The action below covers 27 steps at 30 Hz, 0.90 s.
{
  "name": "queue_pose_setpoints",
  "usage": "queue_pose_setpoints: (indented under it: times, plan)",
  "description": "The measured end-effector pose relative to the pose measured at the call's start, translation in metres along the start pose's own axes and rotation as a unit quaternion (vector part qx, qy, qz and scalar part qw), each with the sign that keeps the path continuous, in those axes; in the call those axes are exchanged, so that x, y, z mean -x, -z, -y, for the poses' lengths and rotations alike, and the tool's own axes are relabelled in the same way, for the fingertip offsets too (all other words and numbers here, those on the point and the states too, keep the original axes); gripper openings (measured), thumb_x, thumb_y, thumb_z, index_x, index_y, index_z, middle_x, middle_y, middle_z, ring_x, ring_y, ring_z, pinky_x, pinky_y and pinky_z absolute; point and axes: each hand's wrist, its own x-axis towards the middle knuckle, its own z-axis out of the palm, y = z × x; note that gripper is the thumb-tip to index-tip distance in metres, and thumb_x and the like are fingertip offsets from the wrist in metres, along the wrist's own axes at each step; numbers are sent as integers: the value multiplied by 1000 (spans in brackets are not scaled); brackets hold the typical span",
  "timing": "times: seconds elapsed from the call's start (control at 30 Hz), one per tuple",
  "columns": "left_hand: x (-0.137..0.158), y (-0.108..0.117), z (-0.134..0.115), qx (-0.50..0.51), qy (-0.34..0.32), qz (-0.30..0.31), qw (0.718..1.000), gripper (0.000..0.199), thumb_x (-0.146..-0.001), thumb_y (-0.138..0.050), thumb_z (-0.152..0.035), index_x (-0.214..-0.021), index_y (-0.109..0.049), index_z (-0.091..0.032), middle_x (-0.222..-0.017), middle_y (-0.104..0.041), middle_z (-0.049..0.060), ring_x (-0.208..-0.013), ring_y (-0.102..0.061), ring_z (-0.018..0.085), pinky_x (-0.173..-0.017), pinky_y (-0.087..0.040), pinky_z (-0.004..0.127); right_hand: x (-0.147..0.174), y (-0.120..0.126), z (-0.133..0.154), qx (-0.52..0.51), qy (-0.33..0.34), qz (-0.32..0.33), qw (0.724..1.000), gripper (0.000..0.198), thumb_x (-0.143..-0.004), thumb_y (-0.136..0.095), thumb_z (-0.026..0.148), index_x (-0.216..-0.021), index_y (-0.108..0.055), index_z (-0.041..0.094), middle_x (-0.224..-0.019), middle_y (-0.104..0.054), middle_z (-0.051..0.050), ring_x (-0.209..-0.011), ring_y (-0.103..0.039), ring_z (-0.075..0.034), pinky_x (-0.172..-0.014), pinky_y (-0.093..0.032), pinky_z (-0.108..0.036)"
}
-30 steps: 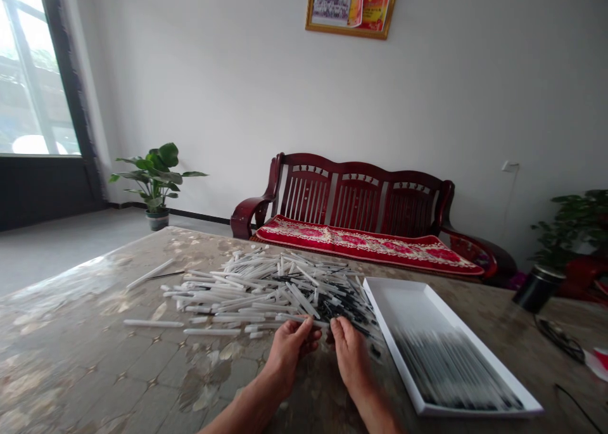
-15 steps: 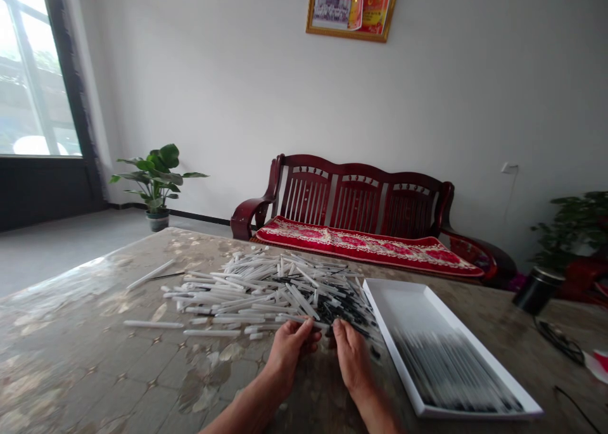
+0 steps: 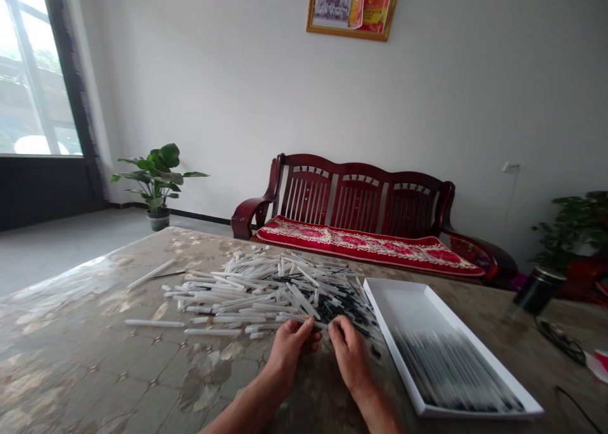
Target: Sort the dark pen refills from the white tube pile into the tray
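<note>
In front of me, my left hand [image 3: 292, 346] is closed round a slim, pale pen [image 3: 321, 325] that points to the right. At the pen's right end, the thumb and fingers of my right hand [image 3: 350, 353] are pinched together. The tip inside that pinch is hidden. Just beyond both hands spreads a heap of white pen barrels [image 3: 237, 289], with small black pen parts [image 3: 335, 308] on its right side. To the right stands a shallow white box [image 3: 403, 301], where pens with dark ends [image 3: 453, 370] lie side by side in a row.
Loose white barrels [image 3: 154, 324] and a thin dark rod [image 3: 170, 274] lie left of the heap on the patterned table [image 3: 118, 377]. A black cylinder [image 3: 538, 291] and a cable [image 3: 563, 342] are at the far right. Behind the table stands a wooden bench [image 3: 358, 193].
My right hand has shifted slightly left along the pen, and the dark end seen before is now covered by its fingers. The left hand stays in place.
</note>
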Motion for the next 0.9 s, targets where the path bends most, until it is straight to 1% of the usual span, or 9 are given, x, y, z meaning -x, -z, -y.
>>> queue_pose_setpoints:
  times: [0.1, 0.17, 0.23, 0.37, 0.47, 0.57, 0.73, 0.8, 0.9]
  plan:
    - [0, 1, 1, -5, -4, 10, 1000, 42, -55, -90, -42, -77, -67, -15, -67, -71, 1, -59, -66, 14, -53, -49, 21, 0, -1, -3, -11, -25, -2, 1000, 44, -88, -47, 59, -60, -51, 26, -53, -51, 3, -53, -47, -18, -53, -33, -29]
    - [0, 1, 1, -7, -7, 12, 1000, 42, -55, -89, -43, -77, -67, -15, -67, -71, 1, -59, -66, 14, -53, -49, 21, -1, -1, -4, -30, -45, -4, 999, 46, -89, -46, 60, -58, -51, 26, -52, -51, 2, -53, -48, -18, -52, -34, -30]
    - [0, 0, 0, -7, -8, 5, 1000, 40, -57, -89, -42, -78, -67, -15, -68, -71, 2, -60, -66, 14, -53, -49, 22, -1, -1, -4, -46, -44, -3, 998, 46, -89, -46, 59, -59, -53, 26, -55, -53, 1, -54, -49, -18, -52, -35, -30]
    - [1, 0, -1, -15, -10, 2, 1000, 40, -57, -88, -42, -78, -67, -15, -69, -71, 2, -60, -66, 14, -53, -48, 22, -1, -2, -3, -33, -10, 1, 999, 40, -87, -51, 57, -64, -55, 25, -56, -53, 3, -55, -48, -17, -53, -34, -28]
    - [1, 0, -1, -26, -16, 14, 999, 43, -54, -88, -46, -76, -67, -16, -67, -71, 1, -60, -66, 15, -53, -48, 22, -1, -5, -5, -38, -30, 3, 999, 45, -87, -48, 59, -58, -52, 25, -52, -52, 2, -51, -47, -17, -50, -33, -29]
    - [0, 0, -1, -26, -17, 9, 999, 45, -52, -88, -48, -75, -67, -16, -66, -71, 1, -60, -65, 15, -53, -48, 22, -1, -5, -6, -55, -52, 17, 997, 45, -89, -45, 59, -59, -53, 25, -52, -52, 2, -50, -48, -18, -50, -34, -30]
    - [2, -1, -2, -30, -18, 11, 999, 47, -52, -88, -50, -75, -66, -15, -66, -70, 1, -61, -65, 15, -53, -47, 22, -2, -3, -4, -29, -8, 11, 999, 40, -85, -52, 57, -60, -52, 26, -53, -51, 4, -53, -47, -17, -52, -32, -28]
    - [3, 0, -2, -34, -23, 16, 999, 48, -51, -88, -50, -75, -66, -15, -64, -69, 1, -61, -65, 15, -53, -47, 22, -2, -5, -4, -47, -29, 16, 998, 43, -84, -51, 60, -57, -51, 26, -49, -49, 4, -48, -44, -16, -48, -30, -28]
    - [2, -1, -1, -51, -32, 17, 998, 45, -55, -86, -50, -76, -65, -16, -66, -70, 1, -61, -66, 15, -54, -48, 22, -1, -11, -5, -105, -101, 26, 989, 49, -84, -47, 67, -55, -50, 27, -43, -44, 5, -39, -38, -15, -41, -28, -29]
